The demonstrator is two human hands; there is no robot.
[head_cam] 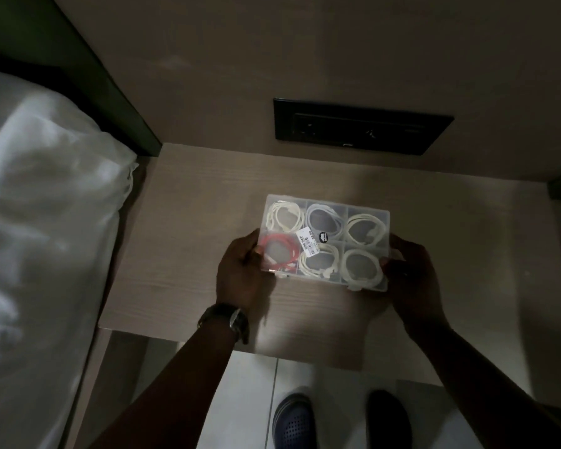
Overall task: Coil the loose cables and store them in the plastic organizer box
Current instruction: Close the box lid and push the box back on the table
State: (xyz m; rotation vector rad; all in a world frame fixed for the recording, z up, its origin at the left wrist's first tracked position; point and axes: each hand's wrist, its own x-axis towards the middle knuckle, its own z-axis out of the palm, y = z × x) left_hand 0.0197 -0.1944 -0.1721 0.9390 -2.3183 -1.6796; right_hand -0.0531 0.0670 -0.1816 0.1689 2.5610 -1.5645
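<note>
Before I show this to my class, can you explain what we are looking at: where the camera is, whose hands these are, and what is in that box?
There is one picture, taken by a camera worn on a person's head and looking down. No machine is involved: the left hand, with a watch on its wrist, and the right hand hold a clear plastic box by its two short sides, over a pale wooden table. The box has six compartments, each with a coiled cable: one red cable near the left hand, the others white or pale. Its lid looks closed, with a price sticker on top. A bed with white bedding stands to the left, a dark socket panel is on the wall behind, and the person's shoes show below.
</note>
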